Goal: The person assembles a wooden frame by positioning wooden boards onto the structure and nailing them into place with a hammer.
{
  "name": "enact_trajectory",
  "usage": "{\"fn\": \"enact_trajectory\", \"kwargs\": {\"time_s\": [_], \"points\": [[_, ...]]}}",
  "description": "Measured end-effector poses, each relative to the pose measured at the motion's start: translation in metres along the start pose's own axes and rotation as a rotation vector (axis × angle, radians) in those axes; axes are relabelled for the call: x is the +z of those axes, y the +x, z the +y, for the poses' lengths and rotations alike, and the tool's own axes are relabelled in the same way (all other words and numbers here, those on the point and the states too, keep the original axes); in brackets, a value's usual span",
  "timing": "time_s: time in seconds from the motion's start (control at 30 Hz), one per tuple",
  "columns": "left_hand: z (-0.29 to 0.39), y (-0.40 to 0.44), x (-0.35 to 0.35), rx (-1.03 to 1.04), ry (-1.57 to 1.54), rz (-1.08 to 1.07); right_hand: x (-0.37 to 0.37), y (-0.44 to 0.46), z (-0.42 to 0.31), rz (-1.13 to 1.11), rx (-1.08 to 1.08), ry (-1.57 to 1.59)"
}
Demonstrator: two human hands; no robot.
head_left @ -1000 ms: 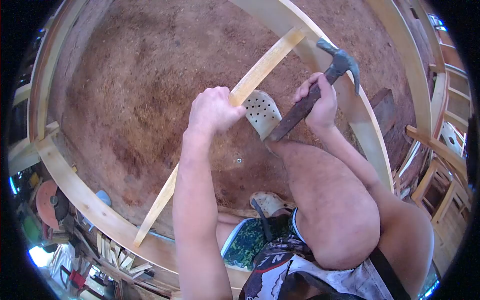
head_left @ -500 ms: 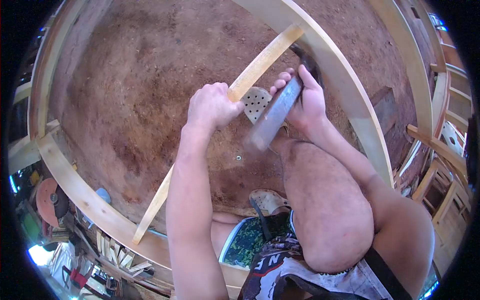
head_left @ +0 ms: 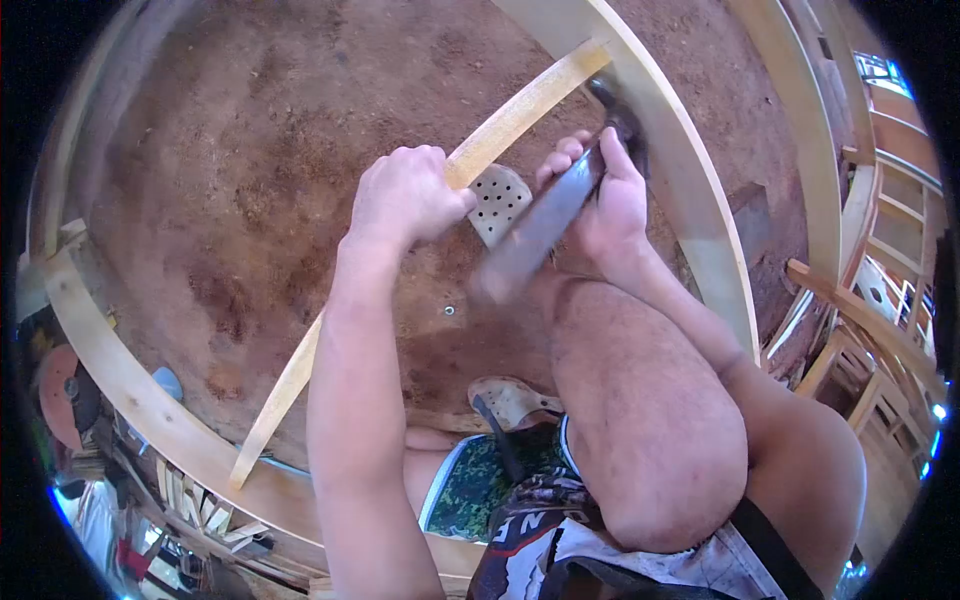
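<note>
My left hand is closed around the middle of a thin, curved wooden slat. The slat spans between two parts of a curved wooden frame, its upper end meeting the frame's inner face. In my right hand is a long grey metal tool with a dark end beside the frame, just below that joint. The tool's lower end is smeared by motion, and its exact kind is unclear. My right forearm passes behind my raised knee.
Reddish bare dirt lies beneath. A perforated clog shows below the slat, with a small metal nut-like piece on the ground. A round disc and wood scraps lie at left; wooden frames stand at right.
The view has shifted, so the frame and slat appear farther left. The grey tool has changed angle slightly in my right hand. Both hands keep their grips.
</note>
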State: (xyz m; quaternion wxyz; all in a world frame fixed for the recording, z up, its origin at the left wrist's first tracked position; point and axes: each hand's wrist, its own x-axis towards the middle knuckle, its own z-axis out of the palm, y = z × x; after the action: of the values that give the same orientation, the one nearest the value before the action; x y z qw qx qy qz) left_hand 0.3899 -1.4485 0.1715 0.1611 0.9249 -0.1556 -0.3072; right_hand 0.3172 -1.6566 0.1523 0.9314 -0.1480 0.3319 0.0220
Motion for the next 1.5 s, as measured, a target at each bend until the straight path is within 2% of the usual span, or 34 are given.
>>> {"fn": "enact_trajectory", "kwargs": {"time_s": [0.07, 0.2, 0.27, 0.37, 0.47, 0.57, 0.63, 0.83, 0.97, 1.03, 1.13, 1.2, 1.23, 1.3, 1.37, 1.43, 1.47, 1.5], "points": [[0.002, 0.0, -0.004, -0.013, -0.011, -0.025, -0.003, -0.003, 0.0, -0.026, 0.057, -0.009], [0.0, 0.002, -0.001, -0.029, 0.018, -0.032, 0.001, 0.0, 0.003, -0.033, 0.003, 0.027], [0.001, 0.0, -0.003, -0.035, 0.013, -0.031, -0.004, -0.002, 0.003, -0.077, 0.094, -0.001], [0.001, 0.001, -0.002, -0.043, 0.005, -0.044, -0.002, 0.002, 0.002, 0.003, -0.02, 0.021], [0.002, 0.001, -0.004, -0.052, -0.005, -0.055, 0.003, -0.001, 0.004, -0.029, 0.046, -0.063], [0.002, 0.001, -0.002, -0.051, -0.003, -0.027, -0.005, 0.001, 0.001, -0.049, 0.086, 0.078], [0.003, 0.001, 0.001, -0.044, 0.004, 0.002, -0.007, 0.004, 0.001, 0.0, 0.038, 0.08], [0.004, 0.002, 0.0, -0.045, 0.002, -0.005, -0.016, 0.006, -0.005, -0.024, 0.089, 0.062], [0.004, 0.003, 0.001, -0.043, 0.012, 0.009, -0.004, 0.004, -0.004, 0.002, 0.011, 0.102], [0.004, 0.003, 0.0, -0.044, 0.015, 0.007, -0.008, 0.004, -0.005, -0.07, 0.077, 0.138], [0.006, 0.001, -0.002, -0.05, 0.01, -0.013, -0.007, 0.002, -0.008, -0.037, 0.106, 0.047], [0.006, 0.001, -0.003, -0.049, -0.003, -0.028, -0.008, 0.009, -0.019, 0.27, 0.026, -0.218], [0.006, 0.001, -0.004, -0.049, -0.004, -0.026, -0.015, 0.018, -0.025, 0.269, 0.026, -0.219], [0.007, 0.001, -0.005, -0.051, -0.001, -0.033, -0.05, 0.046, -0.041, 0.168, 0.227, -0.044], [0.007, 0.0, -0.002, -0.053, -0.004, -0.019, -0.079, 0.052, -0.061, -0.017, 0.324, -0.185], [0.006, 0.001, -0.003, -0.053, 0.0, 0.003, -0.08, 0.057, -0.067, 0.174, 0.415, -0.918], [0.005, 0.003, -0.002, -0.049, -0.025, -0.004, -0.082, 0.066, -0.066, 0.263, 0.339, -1.352], [0.004, 0.003, 0.0, -0.045, -0.054, -0.015, -0.088, 0.069, -0.065, 0.263, 0.343, -1.35]]}}
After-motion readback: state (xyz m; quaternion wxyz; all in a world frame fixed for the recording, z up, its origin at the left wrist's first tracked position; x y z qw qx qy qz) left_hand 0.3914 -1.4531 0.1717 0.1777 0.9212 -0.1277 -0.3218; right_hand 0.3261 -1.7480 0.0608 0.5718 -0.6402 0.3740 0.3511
